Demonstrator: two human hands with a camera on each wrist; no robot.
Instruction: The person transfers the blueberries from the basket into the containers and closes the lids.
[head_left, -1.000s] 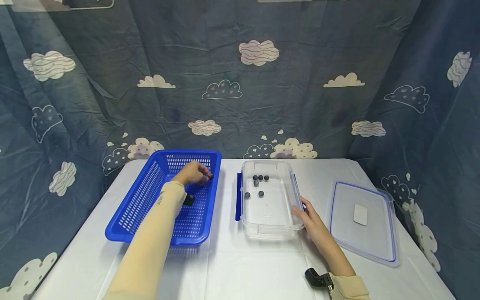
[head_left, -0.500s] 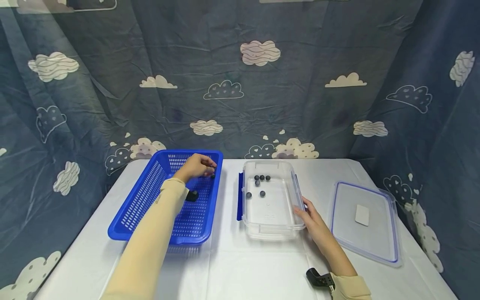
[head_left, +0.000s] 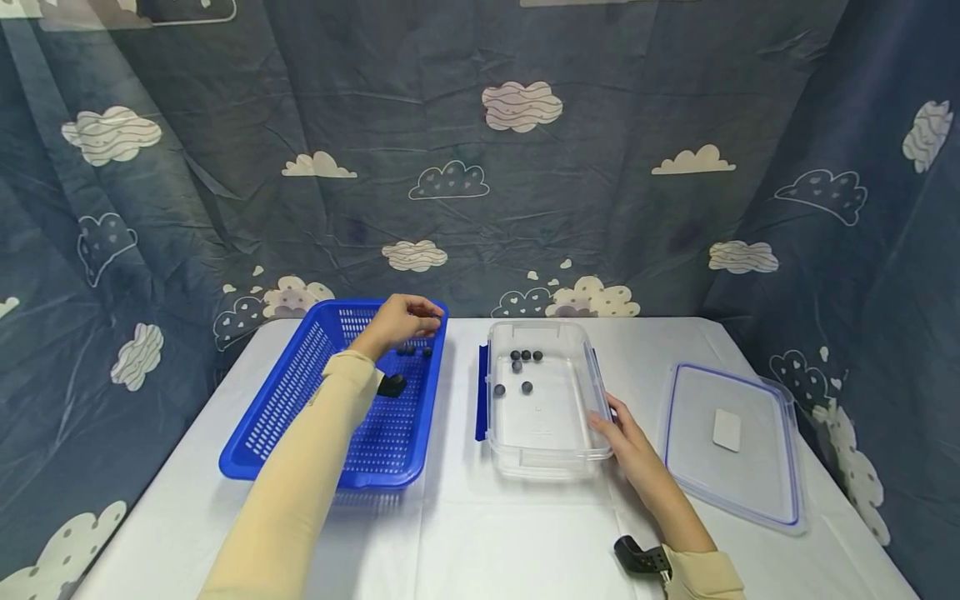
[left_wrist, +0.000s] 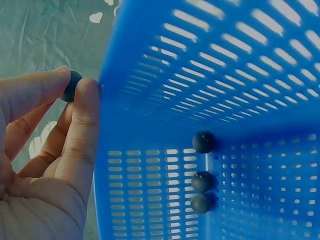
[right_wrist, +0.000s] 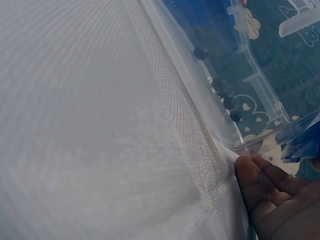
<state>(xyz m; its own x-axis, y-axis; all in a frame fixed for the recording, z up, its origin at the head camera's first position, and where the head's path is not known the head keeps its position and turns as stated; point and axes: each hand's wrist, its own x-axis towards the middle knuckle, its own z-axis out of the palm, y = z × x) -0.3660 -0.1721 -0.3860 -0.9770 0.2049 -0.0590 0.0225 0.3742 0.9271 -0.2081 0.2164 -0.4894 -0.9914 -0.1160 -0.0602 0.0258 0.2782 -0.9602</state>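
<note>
My left hand [head_left: 399, 323] is over the far right corner of a blue perforated basket [head_left: 382, 454]. Between thumb and fingertip it pinches a blueberry [left_wrist: 72, 89], dark and round, level with the basket's rim. Three more blueberries [left_wrist: 203, 142] lie inside, along the foot of the basket's wall. My right hand [head_left: 633, 446] grips the right side of a clear plastic container [head_left: 551, 425], thumb at the rim and fingers outside, partly hidden. Several blueberries [head_left: 527, 387] rest on the container's floor, mostly toward its far left part.
A clear lid with a blue seal [head_left: 757, 479] and a white label [head_left: 727, 430] lies right of the container. Blue clip flaps [head_left: 482, 400] hang out from the container's left side. A dark cloud-print curtain [head_left: 450, 233] stands behind the white-covered table [head_left: 480, 550].
My left hand has risen from inside the basket up to its far right rim, lifting a blueberry. Other blueberries in the basket have come into sight. The right hand stays on the container.
</note>
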